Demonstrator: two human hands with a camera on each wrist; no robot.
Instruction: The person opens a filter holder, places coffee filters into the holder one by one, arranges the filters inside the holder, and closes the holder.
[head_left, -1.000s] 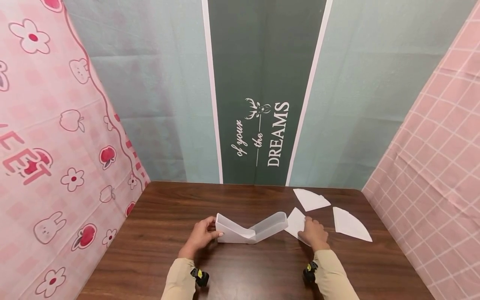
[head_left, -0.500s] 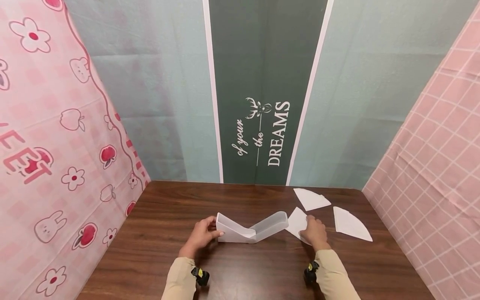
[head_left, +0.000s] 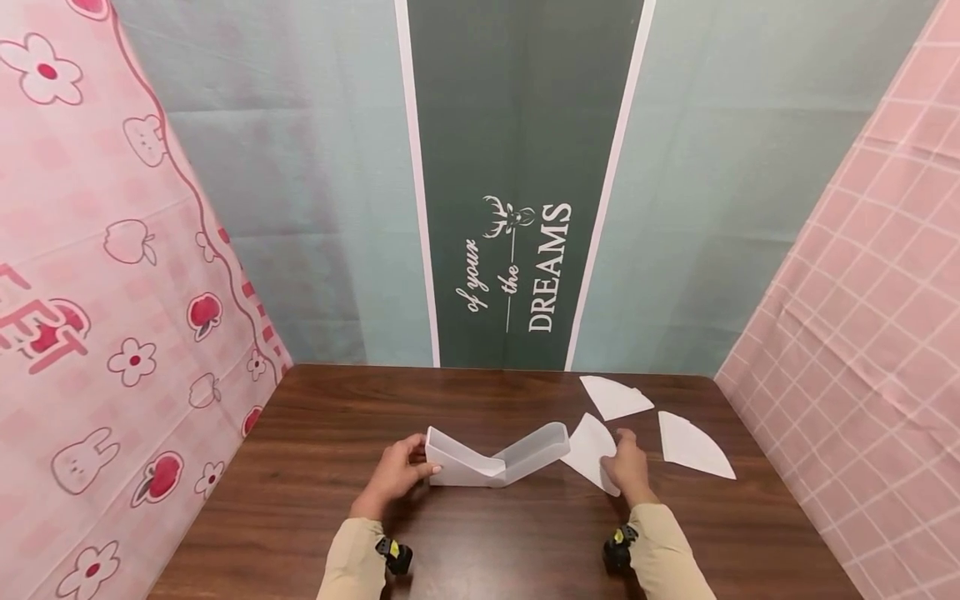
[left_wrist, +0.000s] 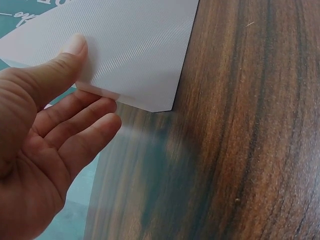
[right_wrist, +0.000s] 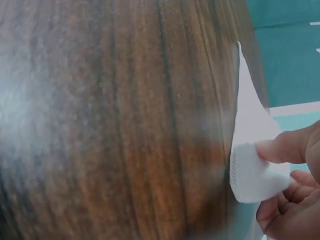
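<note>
Our left hand (head_left: pixel 396 472) grips the left end of the holder (head_left: pixel 456 470), thumb on its near face and fingers behind, so that grip is closed on it. The holder stands on the table (head_left: pixel 517 533), open at the top, low in its middle and raised at both ends. Just beyond its right end is the near wedge (head_left: pixel 590 450), white and thin, pinched by our right hand (head_left: pixel 628 468) along the side away from the holder; the right wrist view shows the thumb on one face and fingers behind. We cannot tell whether this wedge touches the holder or is fully clear of the table. Two more lie loose: the far wedge (head_left: pixel 615 397), behind and to the right of the holder, and the right wedge (head_left: pixel 693 447), farthest to the holder's right. We judge the step in hand to be taking up the near wedge while steadying the holder. The next move, as we read it, calls for a light but sure pinch, since so thin a piece could bend or splay, and a steady left hand so the holder does not slide.
</note>
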